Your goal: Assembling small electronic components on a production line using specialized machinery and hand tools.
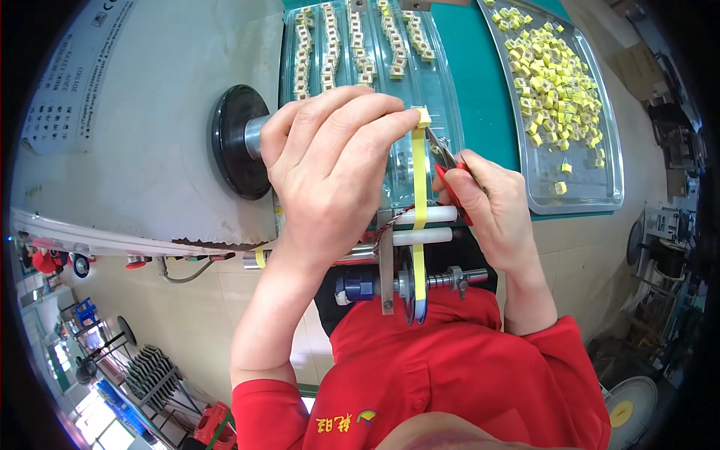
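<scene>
My left hand [330, 161] is bent over the end of the machine's shaft [256, 137], its fingertips closed at a small yellow-taped coil [423, 118]. The thumb is hidden behind the hand. From the coil, a strip of yellow tape [420, 176] runs down toward me, past two white rollers [426, 238], to a tape roll [419, 304] on a spindle. In my right hand [491, 202] are red-handled scissors [452, 178], fingers wrapped round the handles. Their blades point up beside the tape, close under the coil.
Behind my hands, a clear tray [448, 94] holds rows of coils [328, 45]. A metal tray [613, 176] at the right bears a heap of yellow-taped coils [555, 86]. The grey machine housing [150, 127] with a black handwheel [241, 142] fills the left. A fan [630, 409] stands lower right.
</scene>
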The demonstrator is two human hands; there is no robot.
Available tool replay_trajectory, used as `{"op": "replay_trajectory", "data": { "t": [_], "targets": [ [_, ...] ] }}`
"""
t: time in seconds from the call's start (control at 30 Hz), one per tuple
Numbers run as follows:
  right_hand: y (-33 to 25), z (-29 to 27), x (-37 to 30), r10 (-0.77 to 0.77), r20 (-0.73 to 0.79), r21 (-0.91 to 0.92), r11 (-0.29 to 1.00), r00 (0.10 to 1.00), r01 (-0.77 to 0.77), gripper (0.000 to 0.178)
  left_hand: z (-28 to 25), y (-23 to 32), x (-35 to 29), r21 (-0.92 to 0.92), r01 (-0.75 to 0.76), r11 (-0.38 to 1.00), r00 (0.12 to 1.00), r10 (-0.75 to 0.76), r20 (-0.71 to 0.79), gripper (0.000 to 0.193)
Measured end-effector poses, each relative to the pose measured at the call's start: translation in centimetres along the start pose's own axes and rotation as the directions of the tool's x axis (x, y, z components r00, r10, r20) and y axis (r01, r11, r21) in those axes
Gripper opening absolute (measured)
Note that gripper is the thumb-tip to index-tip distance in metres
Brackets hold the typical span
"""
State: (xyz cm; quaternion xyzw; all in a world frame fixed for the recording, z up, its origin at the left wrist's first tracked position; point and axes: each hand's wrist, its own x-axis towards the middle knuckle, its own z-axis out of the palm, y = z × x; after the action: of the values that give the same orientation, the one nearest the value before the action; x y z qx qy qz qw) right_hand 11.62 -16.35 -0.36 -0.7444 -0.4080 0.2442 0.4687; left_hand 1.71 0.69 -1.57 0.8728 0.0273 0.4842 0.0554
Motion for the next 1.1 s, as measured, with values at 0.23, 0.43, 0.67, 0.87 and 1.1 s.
{"op": "replay_trajectory", "data": {
  "t": [0.23, 0.43, 0.67, 0.87, 1.1],
  "targets": [
    [0.2, -0.1, -0.3, -0.057, -0.03, -0.053, 0.997, 0.998, 0.055, 0.025, -1.1, 0.8, 0.4, -0.045, 0.065, 0.997, 0.993, -0.06, 0.1, 0.024],
    [0.7, -2.3, -1.3, -0.195, -0.141, -0.307, 0.941, 0.971, 0.144, 0.018, -1.2, 2.1, 1.4, 0.018, 0.234, 0.972, 0.957, -0.234, 0.172, 0.016],
    [2.8, -3.3, 0.6, -0.28, -0.286, -0.733, 0.68, 0.917, -0.021, 0.031, -1.4, 2.8, 2.3, 0.04, 0.299, 0.953, 0.924, -0.3, 0.236, 0.01],
    [3.2, -3.2, 1.2, -0.425, -0.283, -0.614, 0.769, 0.86, 0.178, 0.024, -1.1, 3.1, 2.8, 0.026, 0.347, 0.938, 0.917, -0.344, 0.202, 0.005],
    [1.8, 1.2, 2.1, -0.176, 0.034, 0.268, 0.95, 0.984, 0.161, 0.017, -2.0, 2.4, 3.6, 0.037, 0.327, 0.944, 0.88, -0.318, 0.353, 0.002]
  ]
}}
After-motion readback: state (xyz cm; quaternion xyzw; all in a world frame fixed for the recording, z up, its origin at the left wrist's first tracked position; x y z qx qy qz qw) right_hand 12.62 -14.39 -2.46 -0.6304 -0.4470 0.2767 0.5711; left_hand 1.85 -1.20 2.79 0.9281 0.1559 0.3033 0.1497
